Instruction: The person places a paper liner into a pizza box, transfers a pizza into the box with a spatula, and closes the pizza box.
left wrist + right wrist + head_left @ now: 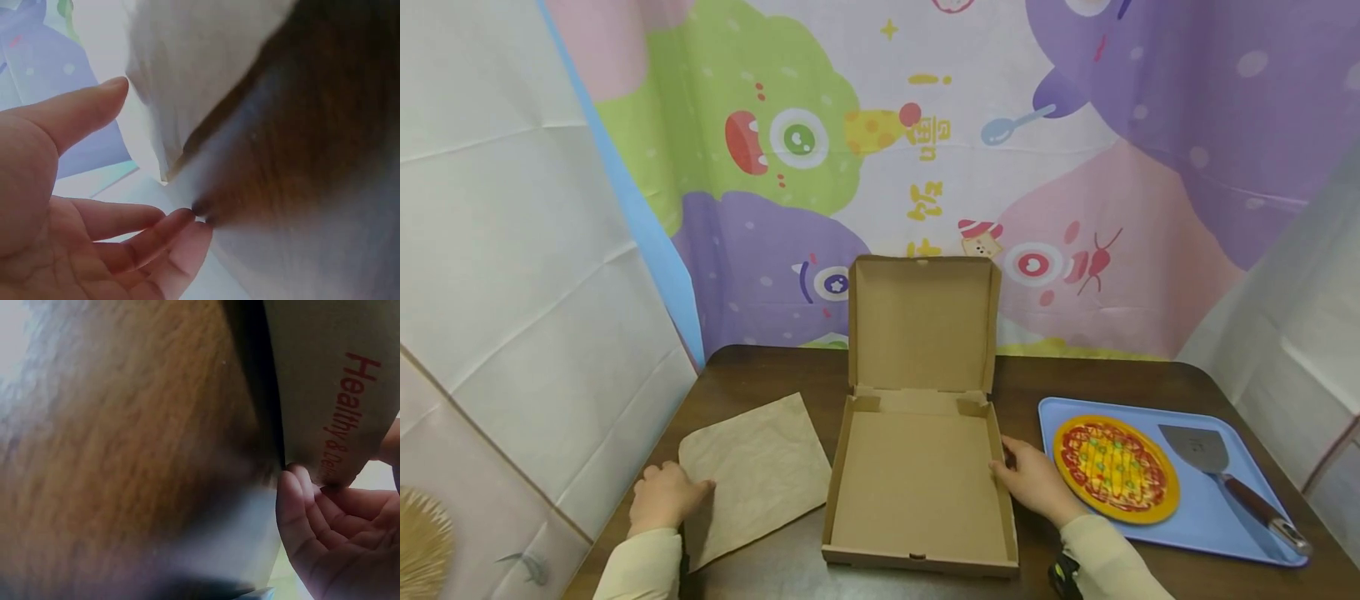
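An open cardboard pizza box (pixel 921 483) stands mid-table, its lid raised upright at the back; nothing lies inside. My right hand (pixel 1037 482) grips its right side wall, thumb over the rim and fingers against the outer face. Red lettering shows on that cardboard wall (pixel 337 337) in the right wrist view. To the left lies a flat, creased piece of brown kraft paper (pixel 760 471). My left hand (pixel 666 497) rests at its left edge with the thumb over the paper. In the left wrist view the left hand's fingers (pixel 150 244) are extended and loosely bent, thumb spread apart.
A blue tray (pixel 1187 537) lies at the right, holding a toy-like pizza (pixel 1116 469) and a pizza server (pixel 1198 450) with a dark handle. A patterned cloth (pixel 925 167) hangs behind the dark wooden table (pixel 760 367).
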Demonstrator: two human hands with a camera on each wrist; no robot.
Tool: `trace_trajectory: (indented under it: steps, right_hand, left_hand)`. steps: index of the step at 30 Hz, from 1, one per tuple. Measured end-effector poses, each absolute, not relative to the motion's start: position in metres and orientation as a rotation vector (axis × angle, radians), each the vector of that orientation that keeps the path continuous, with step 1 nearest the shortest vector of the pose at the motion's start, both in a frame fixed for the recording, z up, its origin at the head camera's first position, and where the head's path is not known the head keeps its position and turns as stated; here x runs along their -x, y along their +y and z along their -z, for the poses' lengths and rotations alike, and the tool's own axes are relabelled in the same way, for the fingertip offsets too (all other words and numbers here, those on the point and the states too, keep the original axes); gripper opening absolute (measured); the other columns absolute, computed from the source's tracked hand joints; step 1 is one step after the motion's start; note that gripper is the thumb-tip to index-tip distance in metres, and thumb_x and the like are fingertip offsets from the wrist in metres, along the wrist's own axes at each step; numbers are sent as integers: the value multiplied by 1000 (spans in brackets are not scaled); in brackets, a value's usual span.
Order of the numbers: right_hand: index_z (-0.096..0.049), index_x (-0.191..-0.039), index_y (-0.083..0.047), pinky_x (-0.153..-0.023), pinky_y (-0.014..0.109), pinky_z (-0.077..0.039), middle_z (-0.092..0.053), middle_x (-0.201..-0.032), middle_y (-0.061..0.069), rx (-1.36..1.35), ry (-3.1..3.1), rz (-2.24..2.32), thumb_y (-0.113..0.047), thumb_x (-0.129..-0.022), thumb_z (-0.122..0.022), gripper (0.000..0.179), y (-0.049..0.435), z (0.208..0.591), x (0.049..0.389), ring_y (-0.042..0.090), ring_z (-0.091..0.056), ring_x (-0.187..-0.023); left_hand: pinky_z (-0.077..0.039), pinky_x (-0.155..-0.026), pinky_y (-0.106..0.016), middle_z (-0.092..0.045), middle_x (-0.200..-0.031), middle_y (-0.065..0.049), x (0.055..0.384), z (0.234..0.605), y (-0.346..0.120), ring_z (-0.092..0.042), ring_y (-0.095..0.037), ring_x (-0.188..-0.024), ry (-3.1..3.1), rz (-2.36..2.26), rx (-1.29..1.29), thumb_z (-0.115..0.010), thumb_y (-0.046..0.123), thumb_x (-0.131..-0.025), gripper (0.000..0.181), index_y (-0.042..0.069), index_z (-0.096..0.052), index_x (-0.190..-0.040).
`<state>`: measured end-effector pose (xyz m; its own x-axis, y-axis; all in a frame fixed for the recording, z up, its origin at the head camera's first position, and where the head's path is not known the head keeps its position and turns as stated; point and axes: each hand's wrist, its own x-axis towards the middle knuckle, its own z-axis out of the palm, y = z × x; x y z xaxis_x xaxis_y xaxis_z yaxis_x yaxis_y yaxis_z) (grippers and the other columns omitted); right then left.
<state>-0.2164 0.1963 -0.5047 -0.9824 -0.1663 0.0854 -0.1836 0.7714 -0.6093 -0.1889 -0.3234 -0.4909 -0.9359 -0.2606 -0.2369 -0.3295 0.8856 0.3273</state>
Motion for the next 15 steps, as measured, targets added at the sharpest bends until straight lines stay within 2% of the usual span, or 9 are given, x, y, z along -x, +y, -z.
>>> trace_trajectory:
  steps: [5, 7, 9, 15]
  right_hand:
    - [-60, -120, 9, -76, 41, -52, -67, -94, 12, -296, -2937, -1006, -13, -91, -66, 37, 195, 506, 216, 21, -60, -84]
    - [-62, -115, 7, -72, 39, -51, -65, -88, 11, -289, -2948, -1016, -13, -92, -65, 30, 195, 507, 217, 20, -58, -79]
    - [-63, -114, 6, -71, 38, -51, -67, -90, 11, -286, -2954, -1013, -13, -93, -64, 29, 195, 509, 217, 19, -59, -78]
    - [-60, -124, 8, -83, 47, -55, -69, -113, 22, -289, -2961, -1015, -13, -95, -60, 36, 195, 511, 216, 27, -67, -96]
  left_hand:
    - [-48, -78, -64, -43, -107, -44, 189, 490, -324, -48, -62, -99, 2874, -562, 466, -66, 44, -88, 76, -25, -50, -117]
    - [-49, -77, -63, -45, -104, -43, 189, 489, -325, -51, -60, -95, 2874, -568, 461, -67, 41, -88, 71, -24, -53, -115]
    - [-50, -77, -61, -46, -102, -42, 189, 489, -326, -54, -57, -91, 2873, -575, 450, -67, 39, -88, 68, -23, -55, -113]
    - [-50, -79, -61, -50, -104, -44, 190, 490, -328, -57, -53, -89, 2873, -592, 421, -67, 34, -89, 62, -23, -56, -110]
